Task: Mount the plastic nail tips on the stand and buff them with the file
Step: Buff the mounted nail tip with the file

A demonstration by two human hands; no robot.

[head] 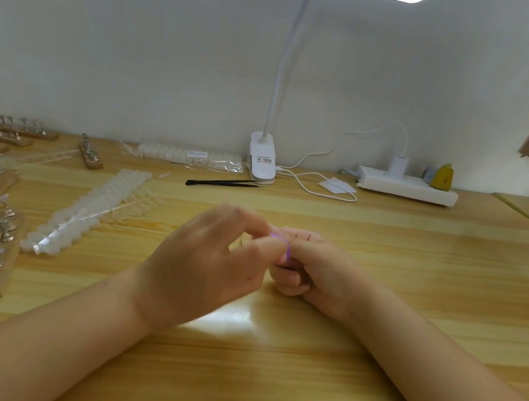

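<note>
Both bare forearms reach in from the lower corners and meet near the middle. The left hand [212,261] shows its back, thumb and forefinger brought together at the tips in a pinch, the other fingers arched and blurred. The right hand [310,273] sits just beside it, touching at the fingertips, its fingers curled inward into a loose fist, knuckles facing left. What they pinch is too small and blurred to tell.
</note>
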